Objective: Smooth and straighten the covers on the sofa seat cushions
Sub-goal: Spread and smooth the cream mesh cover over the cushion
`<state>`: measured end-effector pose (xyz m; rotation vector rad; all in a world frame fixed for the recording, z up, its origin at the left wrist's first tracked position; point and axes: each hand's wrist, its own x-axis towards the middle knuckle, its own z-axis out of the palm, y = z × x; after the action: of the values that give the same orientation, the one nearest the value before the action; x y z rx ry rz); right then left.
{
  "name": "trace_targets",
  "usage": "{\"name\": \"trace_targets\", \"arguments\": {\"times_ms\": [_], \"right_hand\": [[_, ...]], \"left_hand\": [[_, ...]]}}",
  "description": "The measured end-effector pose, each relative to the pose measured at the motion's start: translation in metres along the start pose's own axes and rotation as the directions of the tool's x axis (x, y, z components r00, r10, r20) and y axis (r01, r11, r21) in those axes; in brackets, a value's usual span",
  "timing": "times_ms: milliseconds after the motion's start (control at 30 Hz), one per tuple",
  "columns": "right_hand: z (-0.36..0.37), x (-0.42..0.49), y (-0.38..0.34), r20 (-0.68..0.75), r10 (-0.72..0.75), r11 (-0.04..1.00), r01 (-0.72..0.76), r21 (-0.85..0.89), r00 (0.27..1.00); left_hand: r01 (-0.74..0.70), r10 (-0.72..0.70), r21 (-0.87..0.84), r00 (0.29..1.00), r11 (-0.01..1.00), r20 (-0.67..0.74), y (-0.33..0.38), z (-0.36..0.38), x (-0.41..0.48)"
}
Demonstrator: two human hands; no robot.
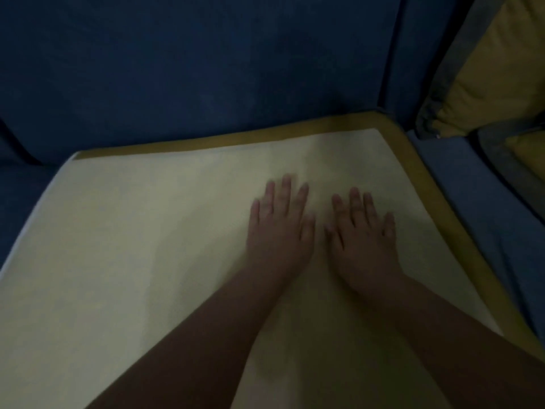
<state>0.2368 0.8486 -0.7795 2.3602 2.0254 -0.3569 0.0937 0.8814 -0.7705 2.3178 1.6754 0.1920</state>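
A pale cream cover point(124, 249) lies flat over a seat cushion with a mustard-yellow border point(424, 178) along its back and right edges. My left hand point(280, 225) and my right hand point(364, 234) rest palm-down on the cover side by side, right of its middle, fingers straight and pointing toward the backrest. Both forearms reach in from the lower edge. The light is dim and the hands look slightly blurred.
The dark blue sofa backrest point(191, 69) rises behind the cushion. To the right lies a blue seat surface point(472, 196). A yellow pillow with grey edging point(495, 72) leans in the upper right corner, another one point(528, 154) below it.
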Motion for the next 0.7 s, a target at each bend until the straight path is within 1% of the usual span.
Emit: {"name": "trace_targets", "arguments": {"times_ms": [33,67,133,167,200,233,267,300,333,367,400,467,500,567,600,633,667,700], "right_hand": [[-0.009,0.001,-0.013,-0.079,-0.021,0.999,0.023,0.035,0.997],[-0.019,0.002,-0.029,-0.188,-0.049,0.995,0.064,0.079,0.981],[-0.035,0.007,-0.067,-0.417,-0.087,0.972,0.169,0.165,0.905],[-0.037,0.009,-0.081,-0.496,-0.092,0.962,0.206,0.18,0.863],[-0.035,0.011,-0.096,-0.535,-0.1,0.957,0.228,0.179,0.839],[-0.028,0.012,-0.105,-0.519,-0.116,0.957,0.236,0.171,0.847],[-0.015,0.011,-0.11,-0.444,-0.139,0.96,0.23,0.159,0.885],[0.003,0.008,-0.112,-0.312,-0.159,0.969,0.208,0.132,0.937],[0.022,0.004,-0.11,-0.165,-0.163,0.98,0.179,0.089,0.973],[0.036,0.001,-0.107,-0.066,-0.152,0.987,0.155,0.043,0.986],[0.044,0.0,-0.104,-0.03,-0.135,0.991,0.136,0.008,0.99],[0.045,0.001,-0.105,-0.017,-0.124,0.992,0.124,-0.021,0.992],[0.041,0.001,-0.108,0.012,-0.119,0.992,0.119,-0.04,0.993],[0.031,0.002,-0.115,0.038,-0.09,0.995,0.091,-0.044,0.995],[0.025,0.001,-0.12,0.034,-0.08,0.996,0.081,-0.033,0.996],[0.018,0.001,-0.128,0.008,-0.09,0.996,0.09,-0.015,0.996],[0.011,-0.001,-0.14,-0.063,-0.126,0.992,0.127,0.012,0.99],[0.003,-0.001,-0.154,-0.185,-0.17,0.982,0.183,0.057,0.968]], "left_hand": [[0.001,-0.002,-0.015,0.996,1.0,-0.087,-0.006,-0.016,-0.001],[-0.007,0.002,-0.023,0.981,1.0,-0.196,-0.014,-0.031,-0.003],[-0.031,0.015,-0.034,0.917,0.999,-0.398,-0.034,-0.055,-0.007],[-0.028,0.007,-0.041,0.897,0.999,-0.443,-0.044,-0.061,-0.009],[-0.004,-0.011,-0.034,0.901,0.999,-0.434,-0.058,-0.061,-0.013],[0.033,-0.036,-0.014,0.928,0.999,-0.372,-0.072,-0.055,-0.018],[0.074,-0.066,0.023,0.964,0.997,-0.258,-0.084,-0.043,-0.026],[0.111,-0.103,0.068,0.988,0.991,-0.118,-0.096,-0.029,-0.035],[0.135,-0.135,0.103,0.991,0.985,-0.001,-0.106,-0.014,-0.044],[0.145,-0.153,0.12,0.986,0.982,0.059,-0.113,-0.004,-0.05],[0.152,-0.161,0.119,0.985,0.981,0.069,-0.117,0.003,-0.052],[0.148,-0.155,0.105,0.986,0.983,0.062,-0.118,0.003,-0.05],[0.141,-0.149,0.09,0.985,0.986,0.083,-0.117,-0.002,-0.05],[0.13,-0.128,-0.012,0.987,0.991,0.092,-0.118,-0.018,-0.05],[0.119,-0.115,-0.069,0.991,0.991,0.063,-0.121,-0.029,-0.052],[0.099,-0.1,-0.1,0.995,0.99,-0.007,-0.126,-0.041,-0.055],[0.075,-0.087,-0.099,0.989,0.992,-0.123,-0.134,-0.053,-0.06],[0.058,-0.079,-0.09,0.964,0.994,-0.254,-0.141,-0.064,-0.063]]}}
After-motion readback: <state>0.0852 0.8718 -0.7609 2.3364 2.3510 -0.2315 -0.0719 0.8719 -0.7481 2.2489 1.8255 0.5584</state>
